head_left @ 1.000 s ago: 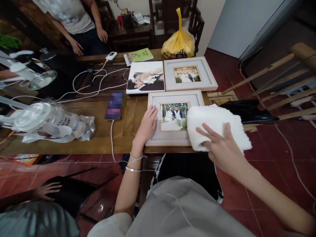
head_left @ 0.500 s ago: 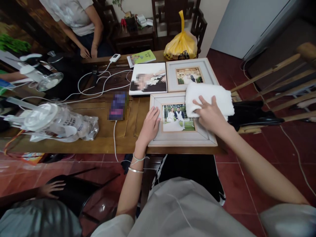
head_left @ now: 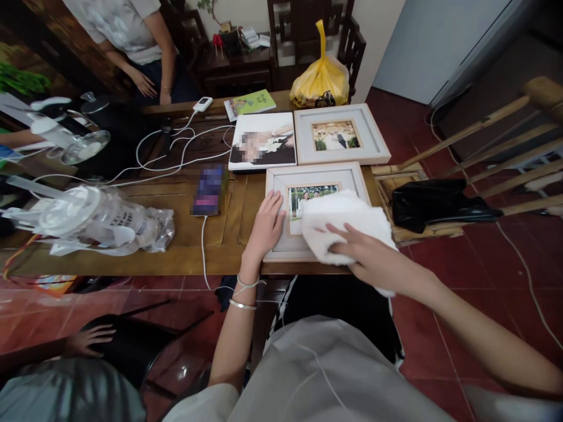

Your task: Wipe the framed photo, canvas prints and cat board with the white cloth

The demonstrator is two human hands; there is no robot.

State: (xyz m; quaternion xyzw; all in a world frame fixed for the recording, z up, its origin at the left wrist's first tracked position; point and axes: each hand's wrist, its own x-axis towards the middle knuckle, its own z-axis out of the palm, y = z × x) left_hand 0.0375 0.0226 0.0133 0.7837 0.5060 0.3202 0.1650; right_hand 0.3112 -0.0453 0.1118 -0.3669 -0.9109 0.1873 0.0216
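Observation:
A wooden picture frame (head_left: 277, 178) with a pale mat lies flat at the table's front edge, holding a photo of people outdoors. My left hand (head_left: 266, 221) rests on its left rim, fingers stretched out flat. In my right hand (head_left: 358, 249) is a white towel (head_left: 347, 214), pressed against the lower right of the frame, with the fingertips partly sunk in its folds. The towel hides most of the photo and the frame's lower right corner. Just behind lies a second picture frame (head_left: 303, 133), and beside that a white photo album (head_left: 261, 124) with a couple on its cover.
A phone (head_left: 208, 189) on a white cable lies left of the frame. Further left are a bagged plastic cup (head_left: 105, 214) and a dark kettle (head_left: 103, 111). A yellow bag (head_left: 322, 82) stands at the back. Another person's hand (head_left: 90, 339) shows lower left; someone sits across.
My right hand has moved the towel left and toward me, from the frame's upper right to its lower right. My left hand has stayed on the left rim.

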